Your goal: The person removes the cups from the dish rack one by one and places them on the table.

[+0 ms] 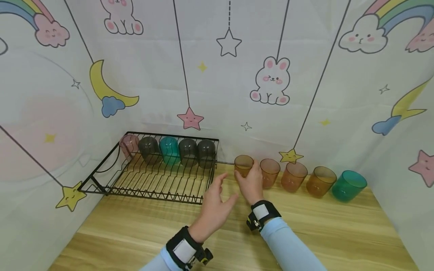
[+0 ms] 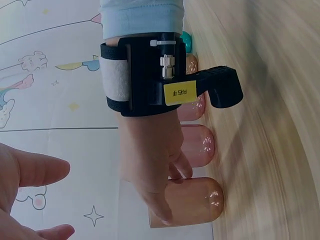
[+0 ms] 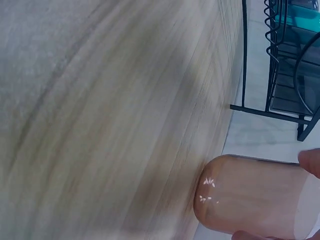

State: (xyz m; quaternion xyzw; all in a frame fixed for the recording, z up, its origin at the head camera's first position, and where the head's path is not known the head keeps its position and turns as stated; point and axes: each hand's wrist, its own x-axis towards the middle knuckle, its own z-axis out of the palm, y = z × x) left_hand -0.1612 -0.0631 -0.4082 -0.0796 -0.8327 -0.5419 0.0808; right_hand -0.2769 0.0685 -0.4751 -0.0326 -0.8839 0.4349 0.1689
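My right hand (image 1: 251, 183) grips an amber see-through cup (image 1: 242, 165) at the left end of a row, thumb on one side and fingers on the other. In the right wrist view that cup (image 3: 255, 197) stands upright with its base at the table. My left hand (image 1: 215, 205) hangs in the air beside the rack's front right corner, fingers apart and holding nothing. Next to the gripped cup stands a pinkish cup (image 1: 270, 174). A black wire rack (image 1: 145, 195) is at the left, with several cups upside down along its back.
To the right the row goes on with another pinkish cup (image 1: 294, 177), an amber cup (image 1: 321, 182) and a teal cup (image 1: 349, 186). In the rack are a pink cup (image 1: 129, 145), a teal cup (image 1: 170, 150) and dark grey cups (image 1: 206, 154). A printed cloth (image 1: 230, 90) hangs behind.
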